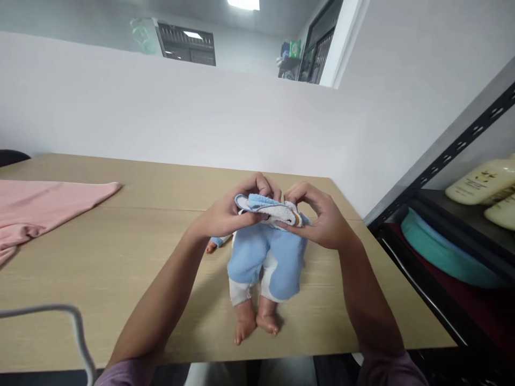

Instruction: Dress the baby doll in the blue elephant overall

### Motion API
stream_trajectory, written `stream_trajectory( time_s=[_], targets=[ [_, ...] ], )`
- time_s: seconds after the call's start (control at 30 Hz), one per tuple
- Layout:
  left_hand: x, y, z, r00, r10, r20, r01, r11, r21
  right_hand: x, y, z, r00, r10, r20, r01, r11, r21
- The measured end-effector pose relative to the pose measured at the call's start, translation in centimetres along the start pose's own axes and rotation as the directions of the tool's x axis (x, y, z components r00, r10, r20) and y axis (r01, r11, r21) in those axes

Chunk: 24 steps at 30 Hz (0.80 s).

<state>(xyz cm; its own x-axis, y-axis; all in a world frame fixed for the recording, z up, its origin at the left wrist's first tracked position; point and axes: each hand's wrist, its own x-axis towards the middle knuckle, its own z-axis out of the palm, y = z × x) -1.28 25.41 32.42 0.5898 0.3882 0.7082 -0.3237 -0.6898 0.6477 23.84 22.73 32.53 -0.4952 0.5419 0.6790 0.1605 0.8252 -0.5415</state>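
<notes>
A baby doll lies on its back on the table, its bare feet toward me. It has on fluffy blue-and-white pants, and one small doll hand shows at the left below a blue cuff. Over its middle, my left hand pinches a bunched blue-and-white doll top between thumb and fingers. The other end of this cloth is gripped by my right hand, thumb beneath and fingers above. My hands and the gathered cloth hide the doll's head and chest.
A pink cloth lies at the left of the wooden table. A grey cable or tube curves up at the near left. On the right, a black shelf holds cream bottles and a teal basin. A white wall stands behind.
</notes>
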Motion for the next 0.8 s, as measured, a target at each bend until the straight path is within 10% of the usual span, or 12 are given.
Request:
stream_trajectory(
  time_s=[0.37, 0.8],
  targets=[
    [-0.1, -0.3, -0.5, 0.995, -0.099, -0.003, 0.099, 0.991, -0.093, -0.1, 2.7, -0.3, 0.979, 0.030, 0.202, -0.095, 0.943, 0.318],
    [0.3, -0.8, -2.4, 0.981, -0.007, 0.196, -0.003, 0.999, 0.050, 0.0, 2.3, -0.9, 0.966, -0.245, -0.089, 0.245, 0.969, -0.005]
  ],
)
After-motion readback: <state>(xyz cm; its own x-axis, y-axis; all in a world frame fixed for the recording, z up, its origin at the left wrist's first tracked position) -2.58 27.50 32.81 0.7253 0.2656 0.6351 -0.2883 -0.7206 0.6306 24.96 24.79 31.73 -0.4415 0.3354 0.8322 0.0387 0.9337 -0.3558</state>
